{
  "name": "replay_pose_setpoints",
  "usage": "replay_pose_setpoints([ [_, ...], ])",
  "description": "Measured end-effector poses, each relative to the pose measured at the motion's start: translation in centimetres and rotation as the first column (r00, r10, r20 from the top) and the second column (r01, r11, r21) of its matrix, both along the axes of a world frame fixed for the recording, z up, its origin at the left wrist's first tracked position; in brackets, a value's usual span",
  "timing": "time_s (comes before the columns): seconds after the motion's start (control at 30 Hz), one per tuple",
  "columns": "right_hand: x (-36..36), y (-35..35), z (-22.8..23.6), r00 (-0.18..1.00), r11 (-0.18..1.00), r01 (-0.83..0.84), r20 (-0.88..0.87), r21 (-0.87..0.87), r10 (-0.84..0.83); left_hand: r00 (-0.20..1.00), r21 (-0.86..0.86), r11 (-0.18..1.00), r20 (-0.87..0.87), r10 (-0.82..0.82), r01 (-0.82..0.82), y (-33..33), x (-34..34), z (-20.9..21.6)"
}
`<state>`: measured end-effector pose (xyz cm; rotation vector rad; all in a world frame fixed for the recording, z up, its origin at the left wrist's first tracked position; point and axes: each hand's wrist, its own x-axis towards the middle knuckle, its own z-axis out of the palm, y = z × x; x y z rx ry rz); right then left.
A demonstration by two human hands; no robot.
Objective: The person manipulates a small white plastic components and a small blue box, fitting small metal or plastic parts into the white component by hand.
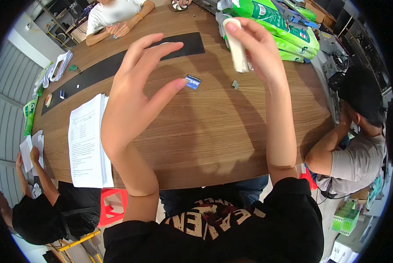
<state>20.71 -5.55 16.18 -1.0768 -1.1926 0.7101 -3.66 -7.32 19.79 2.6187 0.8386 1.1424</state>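
Note:
My left hand is raised over the table, fingers spread and curved, with nothing in it. From this view its thumb tip overlaps the edge of a small blue card on the tabletop; I cannot tell whether they touch. My right hand, at the far right of the table, grips a white tube-like object with a rounded top end. The thumb presses near that top, and the object hangs nearly upright. Below it on the wood lies a small grey-green block.
A stack of printed papers lies left on the wooden table. A long black strip crosses the far side. Green and white packages are piled far right. Other people sit at the left, far and right sides.

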Motion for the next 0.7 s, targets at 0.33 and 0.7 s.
replay_pose_setpoints([
  [0.33,0.2,4.3,-6.3,0.856,0.989,0.07,0.502,0.134,-0.129,0.999,-0.023,1.0,-0.049,0.007,-0.008,0.5,0.3,-0.6],
  [0.7,1.3,6.3,-12.6,0.747,0.925,0.146,0.575,0.35,-0.335,1.0,-0.066,0.998,-0.022,-0.015,0.013,1.0,-0.1,-0.7],
])
